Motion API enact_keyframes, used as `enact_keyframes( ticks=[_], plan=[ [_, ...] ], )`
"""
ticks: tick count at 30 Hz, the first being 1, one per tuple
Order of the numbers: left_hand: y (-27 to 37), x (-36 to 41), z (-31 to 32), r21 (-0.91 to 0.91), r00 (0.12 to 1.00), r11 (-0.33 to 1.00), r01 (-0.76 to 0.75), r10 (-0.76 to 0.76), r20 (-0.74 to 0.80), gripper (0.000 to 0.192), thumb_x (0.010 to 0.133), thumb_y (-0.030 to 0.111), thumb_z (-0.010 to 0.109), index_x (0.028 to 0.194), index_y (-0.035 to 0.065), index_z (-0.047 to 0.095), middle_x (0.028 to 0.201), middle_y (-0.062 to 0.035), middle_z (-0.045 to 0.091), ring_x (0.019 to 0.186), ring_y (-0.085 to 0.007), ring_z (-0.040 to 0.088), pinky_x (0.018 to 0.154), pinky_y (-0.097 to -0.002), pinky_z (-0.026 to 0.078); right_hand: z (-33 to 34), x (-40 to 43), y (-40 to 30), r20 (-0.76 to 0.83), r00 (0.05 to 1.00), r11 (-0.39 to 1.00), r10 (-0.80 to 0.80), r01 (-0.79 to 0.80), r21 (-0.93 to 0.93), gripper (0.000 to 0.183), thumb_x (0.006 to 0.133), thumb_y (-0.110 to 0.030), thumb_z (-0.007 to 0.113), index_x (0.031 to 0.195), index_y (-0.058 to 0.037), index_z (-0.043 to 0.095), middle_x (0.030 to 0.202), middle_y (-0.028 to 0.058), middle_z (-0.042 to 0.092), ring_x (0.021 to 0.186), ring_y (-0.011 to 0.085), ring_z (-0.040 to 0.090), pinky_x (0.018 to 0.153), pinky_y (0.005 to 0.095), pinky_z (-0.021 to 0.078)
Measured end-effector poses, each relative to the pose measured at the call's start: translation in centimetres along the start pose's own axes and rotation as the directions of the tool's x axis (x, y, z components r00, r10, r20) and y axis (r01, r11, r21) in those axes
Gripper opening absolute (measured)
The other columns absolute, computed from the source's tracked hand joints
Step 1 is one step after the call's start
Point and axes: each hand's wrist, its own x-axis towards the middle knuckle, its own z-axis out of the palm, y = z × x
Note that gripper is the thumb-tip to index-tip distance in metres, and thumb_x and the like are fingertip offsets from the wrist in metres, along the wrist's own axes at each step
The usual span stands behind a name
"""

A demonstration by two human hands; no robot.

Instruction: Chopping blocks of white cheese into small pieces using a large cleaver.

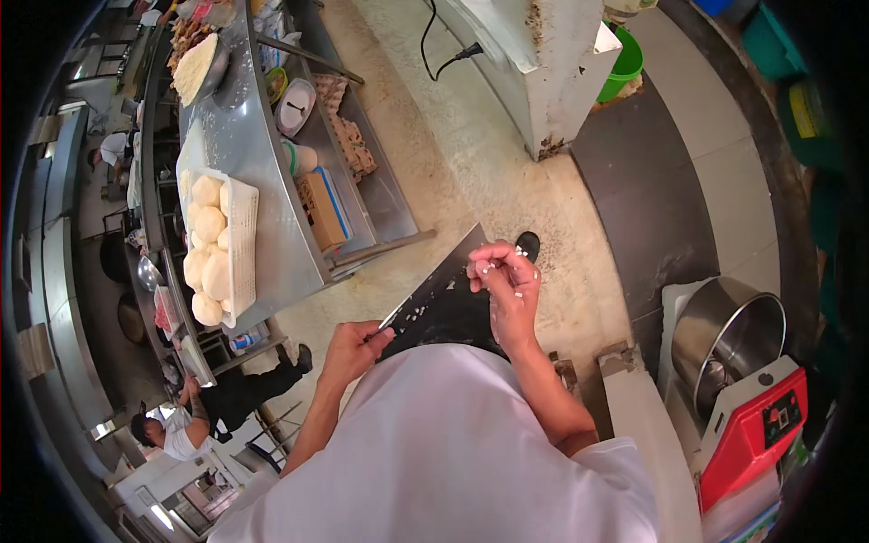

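My left hand (356,349) grips the near end of a flat metal blade (434,285), which looks like a cleaver or a scraper; its kind cannot be told. Small white bits cling to the blade. Beside its far end is my right hand (506,288), fingers curled, with white bits stuck to the fingertips and palm. Whether it pinches anything cannot be told. To the left, a white plastic basket (243,251) of peeled, pale round vegetables stands on a steel table (271,224). A steel bowl (218,71) heaped with pale grated or crumbly food stands farther along that table.
Shelves under the table hold a cardboard box (319,210), egg trays (353,146) and tubs. A mixer with a steel bowl (730,346) stands at right. A white cabinet (543,95) and hanging plug (468,51) are ahead. A co-worker (183,427) bends over a counter at lower left.
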Motion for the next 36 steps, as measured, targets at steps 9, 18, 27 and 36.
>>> enact_keyframes(
  ticks=[9, 18, 27, 36],
  plan=[
    [1.5, 0.1, 0.7, 0.073, 0.999, 0.997, -0.028, 0.025, 0.041, 0.022, 0.088, 0.023, 0.064, 0.082, 0.0024, 0.068, 0.053, -0.0022, 0.051, 0.052, -0.0092, 0.046, 0.05, -0.0292, 0.038, -1.4, -0.5, 0.0, -0.058, 0.998, 0.999, 0.027, -0.026, 0.02, 0.007, 0.088, -0.002, 0.056, 0.092, 0.0001, 0.062, 0.083, 0.0037, 0.058, 0.074, 0.0108, 0.054, 0.061, 0.0243, 0.0425],
    [1.8, -0.3, 0.9, 0.098, 1.0, 0.995, -0.006, 0.004, 0.017, 0.028, 0.088, 0.024, 0.063, 0.072, 0.0008, 0.062, 0.053, -0.0036, 0.05, 0.051, -0.0112, 0.045, 0.05, -0.0311, 0.037, -1.7, -0.4, 0.5, -0.042, 0.998, 0.998, 0.046, -0.045, 0.04, 0.007, 0.088, -0.002, 0.056, 0.092, 0.0004, 0.062, 0.084, 0.0047, 0.058, 0.074, 0.0112, 0.054, 0.061, 0.0246, 0.0423],
    [1.9, -0.4, 1.0, 0.089, 1.0, 0.996, 0.011, -0.012, 0.011, 0.024, 0.088, 0.023, 0.063, 0.077, 0.0009, 0.065, 0.053, -0.0041, 0.051, 0.051, -0.0118, 0.045, 0.05, -0.0312, 0.038, -1.5, -0.3, 0.5, -0.023, 0.998, 0.998, 0.059, -0.059, 0.03, 0.007, 0.088, -0.002, 0.056, 0.093, 0.0005, 0.061, 0.084, 0.0051, 0.058, 0.075, 0.0113, 0.054, 0.061, 0.0244, 0.0424],
    [0.5, 0.6, 1.0, -0.044, 1.0, 0.999, -0.009, 0.007, -0.03, 0.022, 0.088, 0.022, 0.063, 0.081, 0.0012, 0.067, 0.053, -0.0037, 0.051, 0.051, -0.0109, 0.046, 0.051, -0.0306, 0.038, 0.2, 0.7, -0.2, 0.015, 0.996, 0.992, 0.084, -0.082, -0.097, 0.008, 0.088, -0.001, 0.054, 0.092, -0.0003, 0.061, 0.084, 0.005, 0.058, 0.074, 0.0108, 0.054, 0.062, 0.024, 0.0427]
  ],
)
